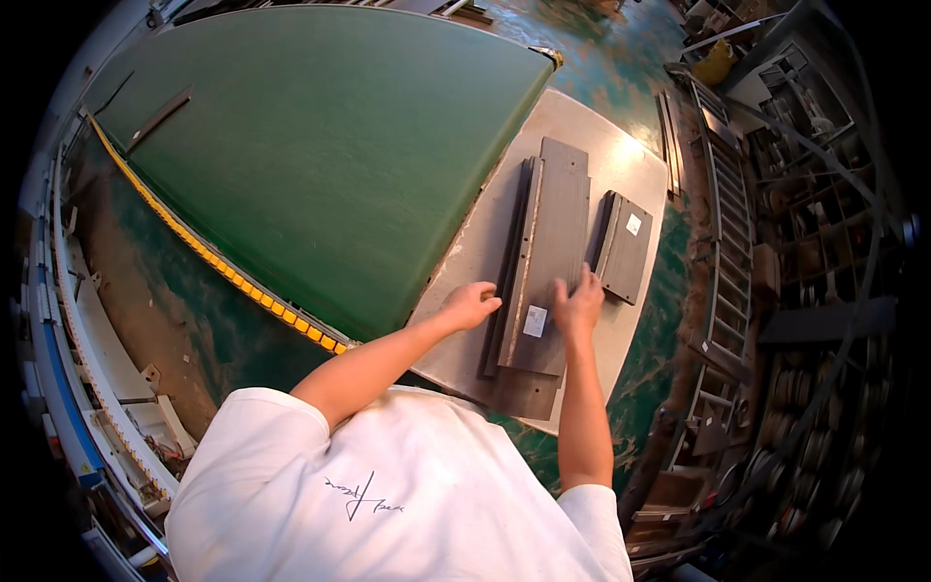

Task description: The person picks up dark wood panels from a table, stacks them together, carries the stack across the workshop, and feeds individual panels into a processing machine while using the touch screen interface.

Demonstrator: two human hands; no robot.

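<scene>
**Both hands on stacked dark boards at the conveyor end**

- Wide green conveyor belt is seen filling the upper left, edged along its lower side by a yellow segmented strip. A thin dark strip is seen lying on the belt near its far left.
- Pale grey counter is butted against the belt's right end; its bare top is visible around the boards.
- Metal ladder-like rack is seen to the right of the counter, over a mottled green floor. Cluttered shelving further right is too dark to be resolved.
- Stack of long dark boards is laid lengthwise on the counter, top board slightly offset from those below, with a small white label near its close end.
- Smaller dark panel, also labelled white, is laid just beside the stack on its right, touching or nearly touching; which cannot be told.
- Left hand is curled loosely, fingers bent, rested against the left edge of the stack. Nothing is seen clamped in it.
- Right hand is spread flat, palm down, on the top board near its right edge, beside the smaller panel's near corner. Nothing is enclosed.
</scene>
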